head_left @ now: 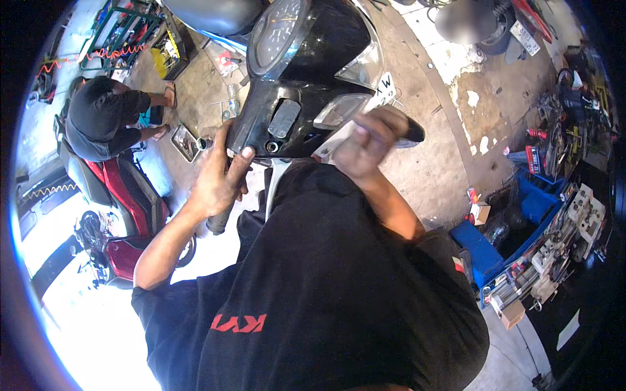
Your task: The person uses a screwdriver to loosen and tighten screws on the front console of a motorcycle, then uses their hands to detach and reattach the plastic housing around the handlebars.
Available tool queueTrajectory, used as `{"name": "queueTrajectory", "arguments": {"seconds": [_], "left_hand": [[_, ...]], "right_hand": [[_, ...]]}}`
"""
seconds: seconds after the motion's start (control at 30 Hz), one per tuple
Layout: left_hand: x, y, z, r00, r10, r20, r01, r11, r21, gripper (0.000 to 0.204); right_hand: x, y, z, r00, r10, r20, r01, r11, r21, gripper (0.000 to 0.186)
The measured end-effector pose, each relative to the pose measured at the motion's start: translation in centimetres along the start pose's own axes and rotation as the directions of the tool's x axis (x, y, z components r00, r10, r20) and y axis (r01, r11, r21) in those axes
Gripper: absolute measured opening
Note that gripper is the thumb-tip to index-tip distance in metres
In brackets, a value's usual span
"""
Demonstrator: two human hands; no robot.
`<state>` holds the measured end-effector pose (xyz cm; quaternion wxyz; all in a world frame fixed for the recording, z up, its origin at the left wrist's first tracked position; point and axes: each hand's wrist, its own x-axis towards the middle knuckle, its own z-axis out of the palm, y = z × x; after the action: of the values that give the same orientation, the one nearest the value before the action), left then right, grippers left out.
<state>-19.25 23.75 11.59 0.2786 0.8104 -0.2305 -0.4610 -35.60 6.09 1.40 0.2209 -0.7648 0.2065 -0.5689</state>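
A scooter's glossy black front cover [319, 62] stands before me, with a round speedometer [280, 32] at its far end. A grey rectangular inset [285, 118] and a small round lock [272, 147] are on its near face. My left hand [218, 176] grips the cover's near left edge, thumb on top and fingers curled beneath. A dark handlebar grip [219, 223] shows below that hand. My right hand [368, 143] is beside a clear lamp lens [340, 111] on the right, its bent fingers smeared by motion. Behind it juts a black rounded end [413, 131].
On the left, another person [104, 117] in black sits bent over by a red and black motorcycle [124, 195]. A metal tray [186, 143] lies on the floor nearby. A blue tool cart [479, 251] with parts stands at right. A wheel [495, 39] lies far right.
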Motion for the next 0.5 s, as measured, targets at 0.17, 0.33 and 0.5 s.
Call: {"name": "queueTrajectory", "arguments": {"seconds": [0.17,0.33,0.5], "left_hand": [[0.0,0.4,0.1,0.999,-0.040,0.009,0.040,0.999,0.001,0.070],[0.4,0.7,0.0,1.000,0.013,-0.014,-0.012,0.998,0.069,0.068],[-0.1,1.0,0.1,1.000,-0.018,0.005,0.017,0.999,0.030,0.068]], "right_hand": [[-0.6,-0.4,-2.6,0.997,0.004,-0.082,0.002,0.997,0.075,0.012],[0.1,-1.1,3.2,0.997,-0.059,0.052,0.051,0.989,0.142,0.012],[-0.8,-0.6,-0.2,0.987,0.142,0.068,-0.150,0.980,0.129,0.015]]}}
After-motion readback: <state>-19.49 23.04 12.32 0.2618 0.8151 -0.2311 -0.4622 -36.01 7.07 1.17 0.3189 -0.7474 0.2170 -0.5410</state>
